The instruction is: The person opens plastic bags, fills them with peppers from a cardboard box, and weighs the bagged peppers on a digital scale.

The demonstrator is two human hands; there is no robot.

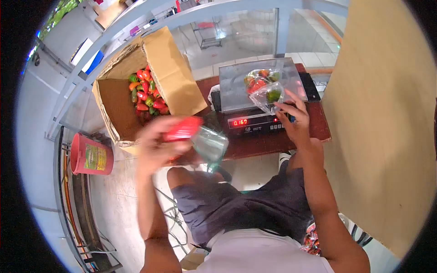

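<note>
My left hand [159, 141], blurred by motion, is closed around a clear plastic container [210, 144] with a bright red end [183, 129]. It is in front of the cardboard box; the smear hides whether the red part is a lid. My right hand [295, 116] pinches the edge of a clear plastic pack [264, 98] on the weighing scale's metal plate [234, 86]. Red, orange and green peppers [257, 84] show through the pack. Below the plate, the scale's red display [240, 122] is lit and reads about 0.167.
An open cardboard box [175, 73] holds many small peppers [148, 93]. The scale stands on a dark red table [246, 148]. A pink bucket [79, 157] is on the floor at left. A tall tan board [382, 127] rises at right. Loose cords [175, 211] lie below.
</note>
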